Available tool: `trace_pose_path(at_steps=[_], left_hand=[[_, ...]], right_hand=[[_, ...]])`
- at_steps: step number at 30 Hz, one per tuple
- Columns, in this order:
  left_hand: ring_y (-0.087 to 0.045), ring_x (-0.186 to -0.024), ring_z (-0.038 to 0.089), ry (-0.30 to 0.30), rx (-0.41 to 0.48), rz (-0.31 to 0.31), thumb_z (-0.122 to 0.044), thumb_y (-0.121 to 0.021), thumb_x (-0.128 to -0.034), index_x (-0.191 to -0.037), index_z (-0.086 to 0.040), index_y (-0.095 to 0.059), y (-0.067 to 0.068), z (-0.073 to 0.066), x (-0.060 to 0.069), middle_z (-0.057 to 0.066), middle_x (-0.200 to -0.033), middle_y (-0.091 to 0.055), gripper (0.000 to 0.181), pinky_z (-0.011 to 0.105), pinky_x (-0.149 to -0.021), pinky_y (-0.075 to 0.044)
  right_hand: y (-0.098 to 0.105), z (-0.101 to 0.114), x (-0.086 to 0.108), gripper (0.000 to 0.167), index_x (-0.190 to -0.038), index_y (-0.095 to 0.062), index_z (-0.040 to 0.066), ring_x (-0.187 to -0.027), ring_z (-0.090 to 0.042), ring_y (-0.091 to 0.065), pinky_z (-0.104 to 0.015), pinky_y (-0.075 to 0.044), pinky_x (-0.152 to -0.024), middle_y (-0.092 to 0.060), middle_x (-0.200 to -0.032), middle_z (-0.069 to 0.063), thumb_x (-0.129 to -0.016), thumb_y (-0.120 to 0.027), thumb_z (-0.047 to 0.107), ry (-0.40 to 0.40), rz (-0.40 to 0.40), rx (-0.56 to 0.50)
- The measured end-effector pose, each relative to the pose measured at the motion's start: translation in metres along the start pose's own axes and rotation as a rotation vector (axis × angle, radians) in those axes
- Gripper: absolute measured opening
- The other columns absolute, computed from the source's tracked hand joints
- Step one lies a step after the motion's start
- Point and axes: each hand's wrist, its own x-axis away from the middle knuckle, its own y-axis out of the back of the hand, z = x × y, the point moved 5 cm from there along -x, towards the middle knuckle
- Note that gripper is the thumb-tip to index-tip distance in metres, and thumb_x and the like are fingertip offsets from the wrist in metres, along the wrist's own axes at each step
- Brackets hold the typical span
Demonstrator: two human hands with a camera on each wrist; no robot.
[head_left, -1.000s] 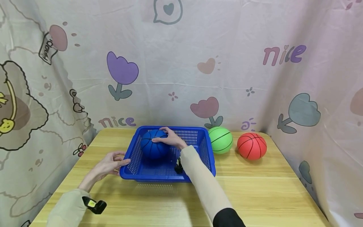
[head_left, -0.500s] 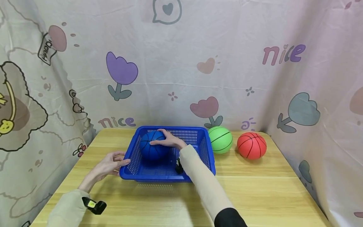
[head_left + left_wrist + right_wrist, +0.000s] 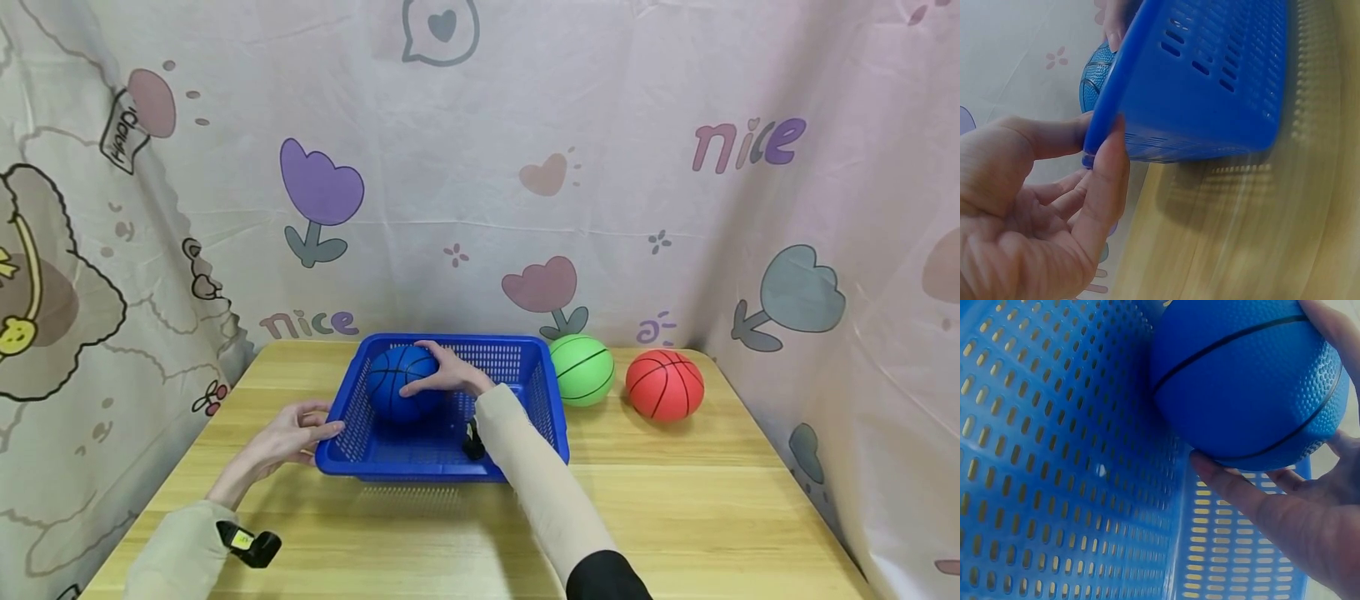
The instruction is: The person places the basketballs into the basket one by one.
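A blue basket (image 3: 450, 468) with slotted walls stands at the middle of the wooden table. My left hand (image 3: 285, 435) pinches its left rim between thumb and fingers; the left wrist view shows that rim (image 3: 1113, 94) up close. Inside the basket, toward its left side, is a small blue basketball (image 3: 393, 387) with black lines. My right hand (image 3: 450, 371) reaches in over the front and holds this ball, fingers spread round its right side and top. In the right wrist view the thumb and fingertips touch the ball (image 3: 1241, 387); its far side is hidden.
A green basketball (image 3: 582, 371) sits right beside the basket's right wall. Farther right is a red basketball (image 3: 666, 386) on the wooden table (image 3: 697, 508). A printed curtain (image 3: 450, 125) hangs behind and along both sides.
The blue basketball has shifted slightly to the left inside the basket, with my right hand on it. My left hand and the basket look the same.
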Motion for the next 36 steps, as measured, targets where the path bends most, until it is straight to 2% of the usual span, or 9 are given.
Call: trace_pose_path(at_steps=[5, 14, 27, 36], left_hand=[[-0.072, -0.082, 0.019, -0.007, 0.002, 0.008, -0.024, -0.061, -0.1014, -0.147, 0.013, -0.028, 0.0002, -0.0009, 0.0005, 0.02, -0.114, -0.064, 0.067, 0.035, -0.068, -0.062], [-0.072, -0.081, 0.02, -0.02, 0.015, 0.022, -0.022, -0.061, -0.1015, -0.146, 0.013, -0.027, 0.0013, -0.0004, 0.0008, 0.017, -0.111, -0.063, 0.066, 0.036, -0.069, -0.062], [-0.073, -0.082, 0.02, -0.021, 0.016, 0.018, -0.022, -0.061, -0.101, -0.146, 0.013, -0.027, 0.0004, -0.0032, 0.0023, 0.021, -0.115, -0.063, 0.067, 0.035, -0.069, -0.062], [-0.072, -0.082, 0.02, -0.004, 0.005, 0.003, -0.023, -0.062, -0.1008, -0.146, 0.013, -0.028, -0.0003, -0.0033, 0.003, 0.023, -0.117, -0.062, 0.068, 0.035, -0.069, -0.062]], right_hand=[[0.0007, 0.0003, -0.0011, 0.089, -0.157, -0.03, 0.031, -0.142, -0.037, -0.038, -0.058, -0.044, -0.11, -0.032, -0.16, -0.014, -0.083, -0.08, 0.04, 0.0, -0.024, 0.01], [0.0001, 0.0006, -0.0041, 0.089, -0.157, -0.03, 0.028, -0.141, -0.037, -0.038, -0.058, -0.043, -0.111, -0.033, -0.159, -0.015, -0.084, -0.079, 0.038, 0.006, -0.028, 0.008], [0.0, 0.0001, -0.0032, 0.09, -0.157, -0.028, 0.03, -0.141, -0.037, -0.038, -0.057, -0.045, -0.109, -0.031, -0.159, -0.015, -0.084, -0.079, 0.038, -0.013, -0.013, -0.001], [-0.0004, 0.0028, 0.0001, 0.091, -0.159, -0.024, 0.027, -0.143, -0.037, -0.037, -0.058, -0.04, -0.114, -0.031, -0.16, -0.015, -0.086, -0.078, 0.036, -0.005, 0.007, 0.008]])
